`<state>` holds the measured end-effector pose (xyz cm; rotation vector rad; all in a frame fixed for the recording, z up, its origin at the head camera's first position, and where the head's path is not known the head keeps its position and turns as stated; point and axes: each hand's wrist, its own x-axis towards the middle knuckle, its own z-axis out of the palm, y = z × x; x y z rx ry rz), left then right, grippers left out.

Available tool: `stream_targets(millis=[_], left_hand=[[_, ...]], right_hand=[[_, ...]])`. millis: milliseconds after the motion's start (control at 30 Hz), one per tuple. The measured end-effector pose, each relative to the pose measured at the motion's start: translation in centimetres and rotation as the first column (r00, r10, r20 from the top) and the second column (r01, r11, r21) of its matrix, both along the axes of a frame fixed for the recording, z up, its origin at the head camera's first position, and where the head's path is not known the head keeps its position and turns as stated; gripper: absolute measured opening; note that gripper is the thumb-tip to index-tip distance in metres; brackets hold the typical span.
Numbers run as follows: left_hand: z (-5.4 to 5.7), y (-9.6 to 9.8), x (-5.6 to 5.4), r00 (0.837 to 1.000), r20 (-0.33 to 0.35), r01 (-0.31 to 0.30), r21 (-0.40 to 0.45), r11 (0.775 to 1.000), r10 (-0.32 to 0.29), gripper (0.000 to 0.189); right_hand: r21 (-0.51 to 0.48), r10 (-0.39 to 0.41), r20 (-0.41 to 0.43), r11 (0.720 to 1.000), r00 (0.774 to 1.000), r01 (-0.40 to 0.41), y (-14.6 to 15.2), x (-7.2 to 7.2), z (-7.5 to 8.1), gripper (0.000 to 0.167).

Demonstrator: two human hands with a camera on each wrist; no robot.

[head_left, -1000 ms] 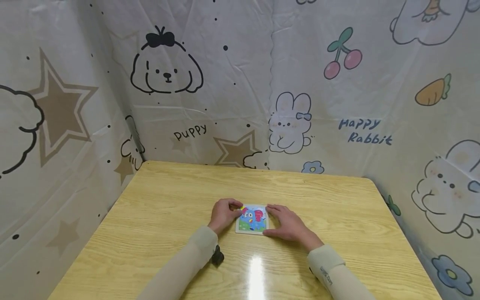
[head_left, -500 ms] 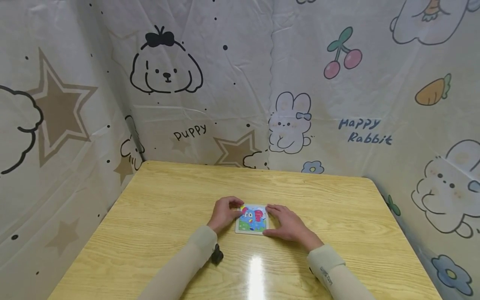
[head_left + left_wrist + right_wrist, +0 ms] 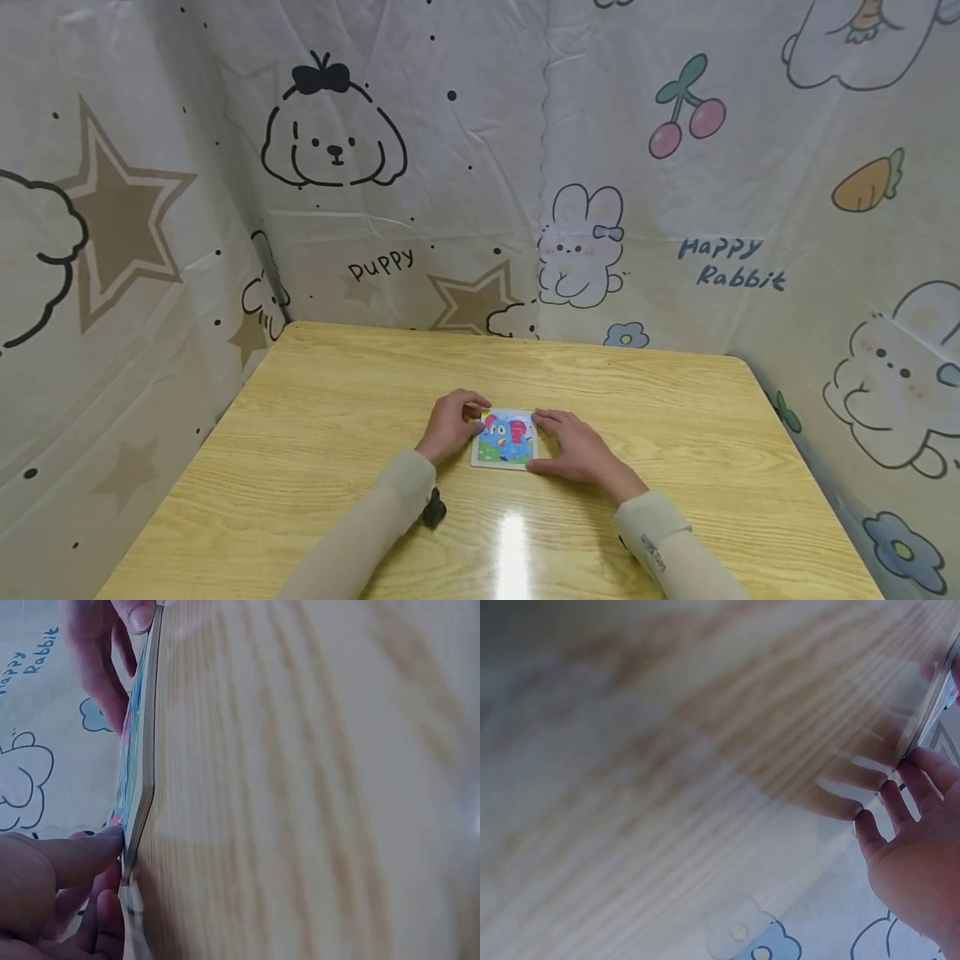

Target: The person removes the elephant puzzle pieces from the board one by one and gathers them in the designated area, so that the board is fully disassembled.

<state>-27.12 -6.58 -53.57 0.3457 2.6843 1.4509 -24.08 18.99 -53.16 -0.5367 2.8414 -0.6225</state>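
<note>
A small square jigsaw puzzle (image 3: pixel 506 438) with a blue elephant picture and a pale frame lies flat on the wooden table. At its upper left corner, beside a yellow patch, my left hand (image 3: pixel 448 427) holds it between thumb and curled index finger. The left wrist view has that thumb (image 3: pixel 97 851) pressing on the picture's end, the other fingers bent below. My right hand (image 3: pixel 573 448) grips the opposite side, thumb at the near corner and fingertips at the far one. In the right wrist view, fingers of the right hand (image 3: pixel 919 855) rest on the tabletop by the puzzle's edge.
The wooden table (image 3: pixel 360 375) has a bright light reflection near its front. A printed fabric curtain (image 3: pixel 480 167) hangs behind the table and along both sides. A small black object (image 3: pixel 434 509) sits by the left sleeve cuff.
My left index finger has lifted slightly and reached a little farther along the puzzle's upper left corner. The right hand and the puzzle have stayed in place.
</note>
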Motion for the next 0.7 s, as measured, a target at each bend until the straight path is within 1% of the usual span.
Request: stream_targets(millis=[133,433,567,700], left_hand=[[-0.1,0.0,-0.1,0.999,-0.021,0.027,-0.019,0.999,-0.028,0.026],[-0.3,-0.2,-0.5,0.998,-0.026,0.050,-0.078,0.996,-0.052,0.025],[-0.4,-0.3,-0.6,0.998,-0.014,0.060,-0.096,0.994,-0.061,0.025],[-0.3,-0.4,-0.6,0.997,-0.013,0.072,-0.095,0.993,-0.073,0.024]], right_hand=[[-0.001,-0.001,0.000,1.000,1.000,0.001,0.0,0.0,-0.1,0.090],[-0.004,0.003,-0.001,1.000,1.000,-0.003,0.0,0.0,0.0,0.089],[-0.023,-0.008,-0.022,1.000,1.000,0.007,-0.5,0.0,0.3,0.081],[-0.059,-0.043,-0.055,0.997,0.998,0.040,-1.3,-0.1,0.6,0.068]])
